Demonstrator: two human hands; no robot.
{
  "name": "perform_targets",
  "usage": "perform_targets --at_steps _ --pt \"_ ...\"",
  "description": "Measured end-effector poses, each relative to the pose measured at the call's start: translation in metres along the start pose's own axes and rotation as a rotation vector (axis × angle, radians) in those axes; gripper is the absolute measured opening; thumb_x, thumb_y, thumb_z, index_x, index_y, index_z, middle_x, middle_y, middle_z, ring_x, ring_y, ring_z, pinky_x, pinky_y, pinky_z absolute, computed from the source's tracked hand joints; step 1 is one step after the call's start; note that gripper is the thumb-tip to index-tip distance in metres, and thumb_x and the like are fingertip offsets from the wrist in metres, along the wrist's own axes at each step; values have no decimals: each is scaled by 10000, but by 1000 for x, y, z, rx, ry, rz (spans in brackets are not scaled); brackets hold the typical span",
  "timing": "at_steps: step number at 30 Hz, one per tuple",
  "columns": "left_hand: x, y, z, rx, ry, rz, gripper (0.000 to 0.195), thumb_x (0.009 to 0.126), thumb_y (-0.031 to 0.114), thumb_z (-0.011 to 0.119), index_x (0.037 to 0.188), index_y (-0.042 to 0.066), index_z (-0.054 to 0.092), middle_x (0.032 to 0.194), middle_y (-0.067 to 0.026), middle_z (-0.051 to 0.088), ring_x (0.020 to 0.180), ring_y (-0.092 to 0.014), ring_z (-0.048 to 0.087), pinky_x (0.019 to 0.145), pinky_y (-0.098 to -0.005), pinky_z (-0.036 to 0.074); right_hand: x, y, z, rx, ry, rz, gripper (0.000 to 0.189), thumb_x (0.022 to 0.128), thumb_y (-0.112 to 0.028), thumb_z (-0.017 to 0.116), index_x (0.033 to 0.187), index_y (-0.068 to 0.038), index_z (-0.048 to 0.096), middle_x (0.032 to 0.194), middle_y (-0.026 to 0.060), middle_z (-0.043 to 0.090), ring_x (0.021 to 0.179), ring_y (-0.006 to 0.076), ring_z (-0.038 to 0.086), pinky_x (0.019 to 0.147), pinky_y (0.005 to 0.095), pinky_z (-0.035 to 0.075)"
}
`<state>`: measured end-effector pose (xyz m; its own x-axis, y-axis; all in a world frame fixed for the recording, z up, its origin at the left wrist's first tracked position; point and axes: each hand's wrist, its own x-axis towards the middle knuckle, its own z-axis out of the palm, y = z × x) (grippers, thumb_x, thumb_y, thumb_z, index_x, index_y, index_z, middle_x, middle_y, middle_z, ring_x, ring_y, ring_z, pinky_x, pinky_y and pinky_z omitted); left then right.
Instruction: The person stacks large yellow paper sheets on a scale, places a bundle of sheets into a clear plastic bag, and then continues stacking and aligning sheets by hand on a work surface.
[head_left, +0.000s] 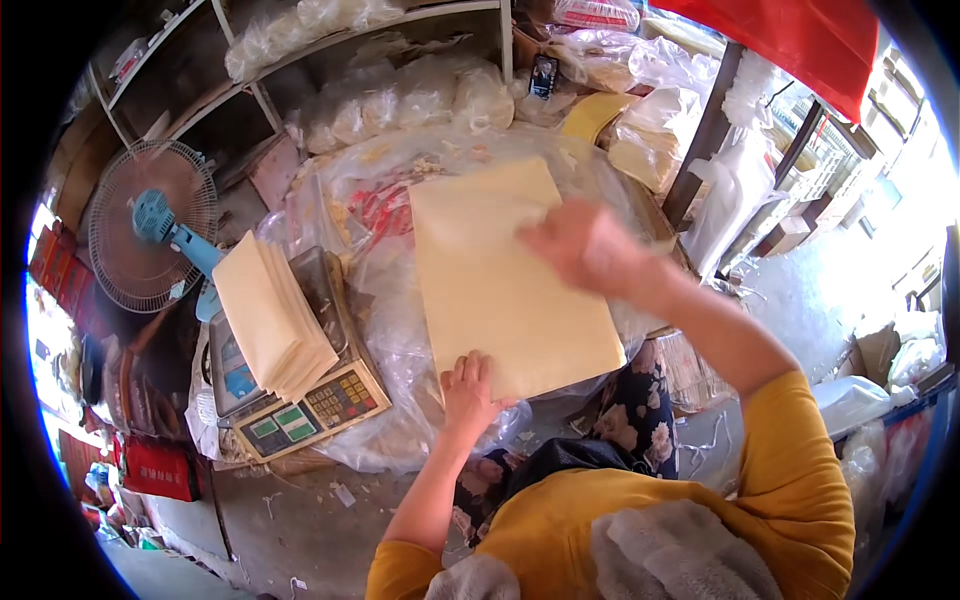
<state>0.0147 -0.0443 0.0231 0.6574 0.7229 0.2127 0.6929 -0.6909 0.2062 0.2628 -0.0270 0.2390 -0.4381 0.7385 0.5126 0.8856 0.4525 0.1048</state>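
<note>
A large sheet or stack of pale yellow, paper-like sheets (502, 300) lies before me on a plastic-covered surface (390, 315). My left hand (474, 390) rests on its near left edge, fingers over the top and thumb near the rim. Blurred by motion, my right hand (574, 244) is over the upper right part of the sheet with its fingers bent; whether it touches or holds anything cannot be told. To the left, a folded stack of similar pale sheets (274, 319) sits on a digital scale (311, 416) with a keypad and green displays.
A blue desk fan (154, 225) stands left behind the scale. Plastic-wrapped bundles (420, 94) line the far side under metal shelves (375, 30). A phone (543, 76) leans among bags at the back. A dark post (705, 135) rises at the right, beneath a red sheet (795, 45).
</note>
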Motion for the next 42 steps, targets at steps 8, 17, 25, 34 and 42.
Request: perform_targets --at_steps 8,17,25,34,42 --pt "0 2 1 -2 -6 -2 836 584 452 802 1240 43 486 1307 -143 465 1190 -306 443 902 -459 363 -7 4 52 154 -83 13 100 765 -80 577 864 -73 563 624 98 537 640 306 586 598 416 467" --pt "-3 8 -2 -4 37 29 829 619 441 793 1261 31 466 1285 -156 483 1143 -309 481 905 -455 370 -41 -50 -18 -194 89 -196 167 698 -87 596 855 -41 565 603 3 476 562 147 508 558 296 426" --pt "-9 -11 26 -459 -77 -83 461 758 269 700 1157 79 571 1137 -89 597 1020 -239 569 909 -427 394 -107 -117 40 200 36 -273 153 656 -127 568 777 -64 500 596 -2 451 571 155 512 592 288 424" --pt "-8 -22 19 -699 204 -366 265 873 181 542 1098 48 584 1199 -157 551 1127 -272 524 975 -433 380 -148 -107 69 268 -314 118 650 753 -169 646 1360 -94 427 1334 131 424 1282 299 371 1030 606 267" --pt "10 -51 -14 -179 333 123 190 833 148 610 980 33 643 1189 -152 586 1197 -310 509 1082 -455 274 -221 -33 71 73 -488 191 513 729 -37 574 1238 -93 543 1280 89 514 1310 266 386 1080 616 188"
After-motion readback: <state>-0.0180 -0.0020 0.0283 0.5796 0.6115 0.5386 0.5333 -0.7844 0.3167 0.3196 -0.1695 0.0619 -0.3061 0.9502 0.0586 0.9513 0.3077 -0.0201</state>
